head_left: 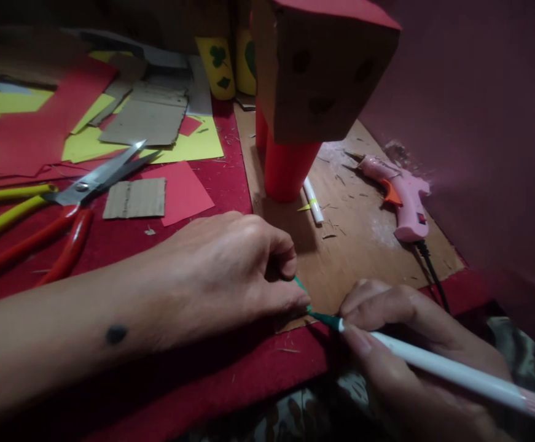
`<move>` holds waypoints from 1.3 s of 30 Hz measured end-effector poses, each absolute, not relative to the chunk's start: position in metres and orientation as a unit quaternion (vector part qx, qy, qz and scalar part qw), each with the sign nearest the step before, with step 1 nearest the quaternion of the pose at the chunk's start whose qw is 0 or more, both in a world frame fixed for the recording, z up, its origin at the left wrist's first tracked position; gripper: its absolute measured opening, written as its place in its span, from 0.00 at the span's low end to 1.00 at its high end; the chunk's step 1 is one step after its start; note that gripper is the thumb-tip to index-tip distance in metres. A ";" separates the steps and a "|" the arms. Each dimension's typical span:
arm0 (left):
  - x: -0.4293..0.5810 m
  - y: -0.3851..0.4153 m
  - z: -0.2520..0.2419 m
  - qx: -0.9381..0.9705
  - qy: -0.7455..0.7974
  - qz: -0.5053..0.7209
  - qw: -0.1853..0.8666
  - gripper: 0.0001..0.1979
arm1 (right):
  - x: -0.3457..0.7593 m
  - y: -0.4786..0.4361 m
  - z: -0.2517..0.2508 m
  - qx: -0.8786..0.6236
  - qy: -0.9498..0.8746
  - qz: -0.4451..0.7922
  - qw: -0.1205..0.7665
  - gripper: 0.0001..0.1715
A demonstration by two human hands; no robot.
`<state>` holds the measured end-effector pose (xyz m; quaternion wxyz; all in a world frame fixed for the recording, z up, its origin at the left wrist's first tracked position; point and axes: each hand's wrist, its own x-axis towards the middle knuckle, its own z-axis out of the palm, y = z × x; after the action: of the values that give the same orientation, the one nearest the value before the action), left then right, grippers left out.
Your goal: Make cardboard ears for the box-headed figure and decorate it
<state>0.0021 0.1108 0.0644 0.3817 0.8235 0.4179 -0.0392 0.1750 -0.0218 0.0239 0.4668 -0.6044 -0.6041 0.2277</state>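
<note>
My left hand (230, 270) lies low over the near edge of a brown board (363, 227), its thumb and fingers pinched on a small green scrap (300, 285). My right hand (400, 350) grips a white marker (456, 374) whose green tip (325, 317) touches the board edge right beside the left thumb. Most of the scrap is hidden under the left fingers.
A cardboard box on red tube legs (308, 80) stands on the board. A pink glue gun (400, 196) with its cord and a white stick (313, 201) lie beside it. Scissors (96, 178), red-handled pliers (46, 245), paper and cardboard scraps cover the red cloth at left.
</note>
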 end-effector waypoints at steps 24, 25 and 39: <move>-0.001 0.101 0.059 0.864 0.383 -0.014 0.327 0.09 | 0.178 -0.013 0.029 -0.615 -0.652 0.177 0.407 0.10; -0.002 0.102 0.059 0.865 0.381 -0.014 0.327 0.09 | 0.177 -0.013 0.029 -0.617 -0.650 0.175 0.408 0.11; -0.003 0.103 0.058 0.863 0.372 -0.006 0.341 0.10 | 0.179 -0.013 0.027 -0.609 -0.686 0.155 0.367 0.12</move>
<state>-0.0026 0.1027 0.0581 0.3406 0.8634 0.3723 -0.0063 0.1794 -0.0127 0.0275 0.3673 -0.6089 -0.6858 0.1546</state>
